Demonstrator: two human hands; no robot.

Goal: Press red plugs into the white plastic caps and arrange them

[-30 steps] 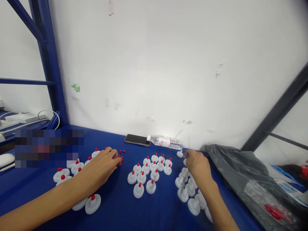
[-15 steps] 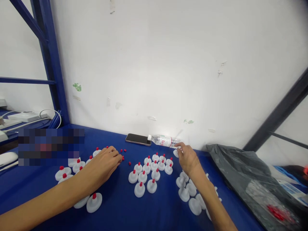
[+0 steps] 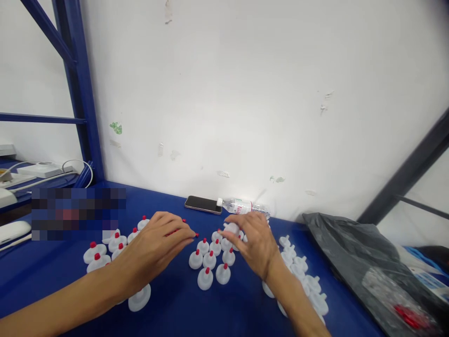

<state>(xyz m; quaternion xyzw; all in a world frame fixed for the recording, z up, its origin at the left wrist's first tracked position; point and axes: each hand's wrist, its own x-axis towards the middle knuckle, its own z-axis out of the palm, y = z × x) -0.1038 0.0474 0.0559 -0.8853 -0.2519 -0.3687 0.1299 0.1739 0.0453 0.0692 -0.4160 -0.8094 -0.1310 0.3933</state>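
Note:
My left hand [image 3: 163, 241] is closed, with a small red tip cap [image 3: 197, 235] pinched at its fingertips. Facing it from the right, my right hand [image 3: 254, 241] grips a white nozzle lid [image 3: 232, 228] between thumb and fingers, its spout pointing left. A short gap separates the red cap from the spout. Beneath and in front of the hands stands a middle group of white lids with red tips [image 3: 205, 279]. More red-tipped lids [image 3: 94, 252] lie at the left, partly hidden by my left arm. Lids without red tips [image 3: 300, 264] sit around my right forearm.
A phone [image 3: 203, 204] and a clear plastic bottle [image 3: 242, 206] lie along the wall on the blue table [image 3: 168, 309]. At the right is a dark plastic bag [image 3: 336, 248] with a clear bag of red pieces [image 3: 410, 316]. A blue frame post [image 3: 87, 93] rises at left.
My right hand has come left and nearer, carrying the white lid from beside the bottle. My left hand has moved right, now with a red cap at its fingertips.

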